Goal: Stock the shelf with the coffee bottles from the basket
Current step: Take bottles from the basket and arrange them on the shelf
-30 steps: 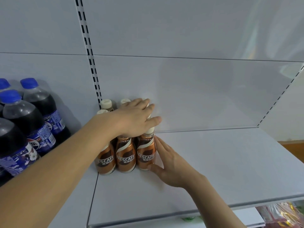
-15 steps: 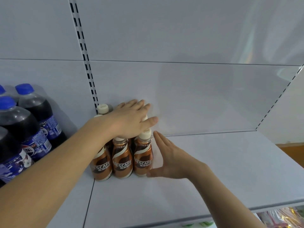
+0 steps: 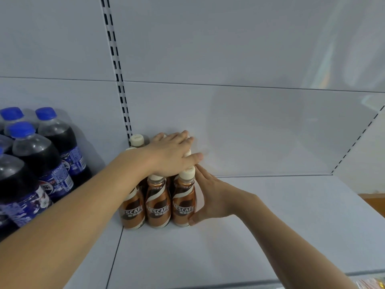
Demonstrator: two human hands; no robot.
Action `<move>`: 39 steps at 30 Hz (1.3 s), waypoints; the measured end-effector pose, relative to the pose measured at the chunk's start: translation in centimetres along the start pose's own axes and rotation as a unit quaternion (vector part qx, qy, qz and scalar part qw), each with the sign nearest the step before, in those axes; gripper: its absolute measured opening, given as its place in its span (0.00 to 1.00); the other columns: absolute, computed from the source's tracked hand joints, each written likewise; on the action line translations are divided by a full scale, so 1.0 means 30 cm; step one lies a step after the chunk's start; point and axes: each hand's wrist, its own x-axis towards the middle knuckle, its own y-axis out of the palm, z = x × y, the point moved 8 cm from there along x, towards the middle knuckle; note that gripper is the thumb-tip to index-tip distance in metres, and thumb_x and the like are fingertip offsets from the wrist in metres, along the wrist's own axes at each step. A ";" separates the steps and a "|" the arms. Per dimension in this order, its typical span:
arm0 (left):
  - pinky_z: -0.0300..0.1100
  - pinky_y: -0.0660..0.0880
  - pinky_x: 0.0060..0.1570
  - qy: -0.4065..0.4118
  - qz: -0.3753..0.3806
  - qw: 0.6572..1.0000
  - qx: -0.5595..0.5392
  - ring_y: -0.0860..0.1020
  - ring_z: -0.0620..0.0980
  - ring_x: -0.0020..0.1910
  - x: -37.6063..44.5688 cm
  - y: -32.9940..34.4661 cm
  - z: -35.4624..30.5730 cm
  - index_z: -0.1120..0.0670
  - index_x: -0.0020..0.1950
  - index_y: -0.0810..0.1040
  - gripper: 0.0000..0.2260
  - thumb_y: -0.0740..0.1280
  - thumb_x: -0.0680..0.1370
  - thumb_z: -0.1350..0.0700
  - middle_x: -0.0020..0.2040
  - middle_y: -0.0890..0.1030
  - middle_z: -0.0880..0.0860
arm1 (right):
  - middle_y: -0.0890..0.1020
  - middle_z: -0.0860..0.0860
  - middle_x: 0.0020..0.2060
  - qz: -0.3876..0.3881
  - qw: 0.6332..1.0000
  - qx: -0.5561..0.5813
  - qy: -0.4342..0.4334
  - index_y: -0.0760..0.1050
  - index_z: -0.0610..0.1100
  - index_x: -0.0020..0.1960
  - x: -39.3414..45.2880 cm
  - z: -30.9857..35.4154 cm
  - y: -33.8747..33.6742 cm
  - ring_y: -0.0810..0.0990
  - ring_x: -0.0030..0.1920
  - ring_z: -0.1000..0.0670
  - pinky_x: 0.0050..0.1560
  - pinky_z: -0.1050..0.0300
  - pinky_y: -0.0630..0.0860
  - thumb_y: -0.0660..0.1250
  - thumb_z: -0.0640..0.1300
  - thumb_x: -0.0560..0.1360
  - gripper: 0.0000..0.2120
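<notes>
Blue-capped cola bottles crowd coffee bottles' left.

You face a white metal shelf with a white back panel. A block of brown coffee bottles stands upright on it at the back left corner, touching one another. On the adjoining board to your left stand dark soda bottles with blue caps.

Dark cola bottles with blue caps stood grouped at the left, beside a slotted upright rail on the back panel.
</notes>
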 end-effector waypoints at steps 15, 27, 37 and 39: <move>0.54 0.54 0.86 -0.090 -0.074 0.982 -0.151 0.47 0.49 0.88 -0.312 -0.003 0.235 0.42 0.89 0.41 0.63 0.65 0.63 0.16 0.90 0.43 0.44 | 0.59 0.45 0.88 -0.127 0.966 -0.194 -0.114 0.55 0.45 0.88 -0.039 0.378 -0.253 0.55 0.88 0.42 0.85 0.39 0.58 0.54 0.77 0.77 0.50; 0.50 0.78 0.70 -0.135 -0.073 0.955 -0.254 0.80 0.47 0.68 -0.402 0.235 0.350 0.39 0.83 0.59 0.47 0.83 0.72 0.43 0.71 0.79 0.41 | 0.65 0.43 0.85 -0.089 0.947 -0.291 -0.104 0.61 0.45 0.86 0.062 0.398 -0.170 0.68 0.82 0.40 0.81 0.39 0.64 0.52 0.72 0.73 0.49; 0.50 0.78 0.70 -0.040 -0.100 0.947 -0.301 0.79 0.45 0.69 -0.358 0.263 0.354 0.36 0.81 0.62 0.44 0.83 0.71 0.41 0.72 0.78 0.40 | 0.53 0.48 0.89 -0.074 0.942 -0.320 -0.064 0.48 0.51 0.90 0.064 0.404 -0.190 0.55 0.88 0.43 0.86 0.37 0.53 0.56 0.79 0.77 0.51; 0.41 0.73 0.69 -0.020 -0.094 0.949 -0.301 0.75 0.43 0.72 -0.351 0.272 0.354 0.40 0.85 0.59 0.47 0.82 0.72 0.41 0.75 0.73 0.39 | 0.53 0.48 0.89 -0.082 0.942 -0.321 -0.054 0.45 0.51 0.89 0.076 0.451 -0.197 0.56 0.87 0.43 0.86 0.37 0.54 0.52 0.81 0.76 0.53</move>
